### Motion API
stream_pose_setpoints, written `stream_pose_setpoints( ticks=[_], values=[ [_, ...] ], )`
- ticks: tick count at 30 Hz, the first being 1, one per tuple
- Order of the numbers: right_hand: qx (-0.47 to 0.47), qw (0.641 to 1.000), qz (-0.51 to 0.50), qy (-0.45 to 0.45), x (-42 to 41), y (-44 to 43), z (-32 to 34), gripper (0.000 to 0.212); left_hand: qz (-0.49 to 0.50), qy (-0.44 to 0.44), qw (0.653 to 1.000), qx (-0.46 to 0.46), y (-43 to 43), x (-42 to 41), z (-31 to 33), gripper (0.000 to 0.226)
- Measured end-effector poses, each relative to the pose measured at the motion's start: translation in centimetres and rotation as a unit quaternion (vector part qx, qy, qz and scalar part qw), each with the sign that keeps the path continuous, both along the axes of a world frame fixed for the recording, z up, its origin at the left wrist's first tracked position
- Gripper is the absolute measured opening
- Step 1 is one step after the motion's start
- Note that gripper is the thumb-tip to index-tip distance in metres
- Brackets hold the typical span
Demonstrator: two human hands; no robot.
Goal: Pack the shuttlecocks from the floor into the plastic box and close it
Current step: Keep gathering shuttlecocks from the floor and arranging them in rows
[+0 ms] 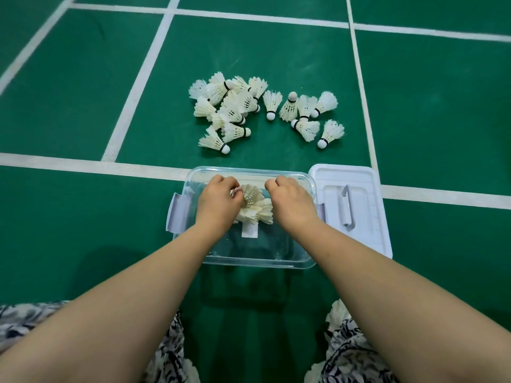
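A clear plastic box (pixel 250 262) stands open on the green floor in front of me. Both my hands are inside it. My left hand (pixel 218 201) pinches the feather rim of a white shuttlecock (pixel 253 199) that lies with a few others in the box's middle. My right hand (pixel 290 200) has curled fingers at the box's far wall; a sliver of white shows under them, and I cannot tell whether it holds anything. The white lid (pixel 351 208) lies flat to the right of the box. A pile of several white shuttlecocks (pixel 262 109) lies on the floor beyond the box.
White court lines (pixel 83 163) cross the green floor around the box. My knees in patterned black-and-white cloth (pixel 356 352) frame the bottom edge. The box has pale clip handles (pixel 175 214) on its left and right sides.
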State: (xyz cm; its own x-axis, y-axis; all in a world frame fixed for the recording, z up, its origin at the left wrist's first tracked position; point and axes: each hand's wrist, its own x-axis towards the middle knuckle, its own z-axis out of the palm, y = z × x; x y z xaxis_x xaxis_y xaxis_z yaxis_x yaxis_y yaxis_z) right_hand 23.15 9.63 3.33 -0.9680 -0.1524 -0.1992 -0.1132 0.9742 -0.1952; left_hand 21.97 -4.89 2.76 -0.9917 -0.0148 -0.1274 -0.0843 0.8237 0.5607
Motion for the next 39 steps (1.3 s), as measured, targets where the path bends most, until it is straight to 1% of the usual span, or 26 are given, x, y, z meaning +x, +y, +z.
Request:
stream_pose_setpoints(
  ticks=[3, 6, 8, 10, 13, 16, 20, 22, 26, 31, 34, 39],
  values=[
    [0.015, 1.000, 0.024, -0.007, 0.3, -0.1, 0.0, 0.036, 0.003, -0.004, 1.000, 0.004, -0.1, 0.1, 0.0, 0.021],
    [0.030, 0.998, 0.047, -0.020, 0.4, -0.1, -0.6, 0.040, 0.007, -0.003, 1.000, 0.014, -0.4, 0.3, 0.0, 0.020],
    [0.021, 0.999, 0.038, -0.032, 0.5, 0.1, -1.2, 0.042, 0.011, -0.004, 1.000, 0.015, -0.6, 0.4, 0.0, 0.020],
    [-0.026, 0.998, 0.000, -0.050, 0.5, 0.3, -1.9, 0.046, 0.016, -0.006, 1.000, 0.016, -0.8, 0.6, -0.1, 0.019],
    [-0.137, 0.986, -0.075, -0.063, 0.5, 0.4, -2.7, 0.046, 0.025, -0.009, 1.000, 0.016, -1.2, 0.6, -0.3, 0.019],
    [-0.243, 0.955, -0.149, -0.079, 0.6, 0.3, -3.0, 0.046, 0.030, -0.012, 0.999, 0.018, -1.5, 0.6, -0.5, 0.018],
    [-0.313, 0.920, -0.219, -0.082, 0.5, 0.1, -3.4, 0.044, 0.026, -0.015, 0.999, 0.017, -1.4, 0.5, -0.7, 0.018],
    [-0.323, 0.913, -0.234, -0.089, 0.5, 0.1, -3.7, 0.044, 0.024, -0.016, 0.999, 0.018, -1.4, 0.5, -0.8, 0.017],
    [-0.339, 0.899, -0.243, -0.133, 0.3, 0.2, -4.2, 0.049, 0.035, -0.012, 0.999, 0.031, -1.5, 0.5, -0.9, 0.018],
    [-0.339, 0.891, -0.238, -0.185, -0.1, 0.1, -4.7, 0.053, 0.051, -0.009, 0.998, 0.034, -2.1, 0.4, -1.0, 0.018],
    [-0.328, 0.891, -0.234, -0.208, -0.3, -0.1, -5.3, 0.057, 0.048, -0.012, 0.998, 0.036, -2.1, 0.4, -1.0, 0.018],
    [-0.307, 0.902, -0.210, -0.221, -0.1, -0.4, -5.4, 0.068, 0.036, -0.015, 0.999, 0.036, -1.9, 0.4, -0.9, 0.020]
  ],
)
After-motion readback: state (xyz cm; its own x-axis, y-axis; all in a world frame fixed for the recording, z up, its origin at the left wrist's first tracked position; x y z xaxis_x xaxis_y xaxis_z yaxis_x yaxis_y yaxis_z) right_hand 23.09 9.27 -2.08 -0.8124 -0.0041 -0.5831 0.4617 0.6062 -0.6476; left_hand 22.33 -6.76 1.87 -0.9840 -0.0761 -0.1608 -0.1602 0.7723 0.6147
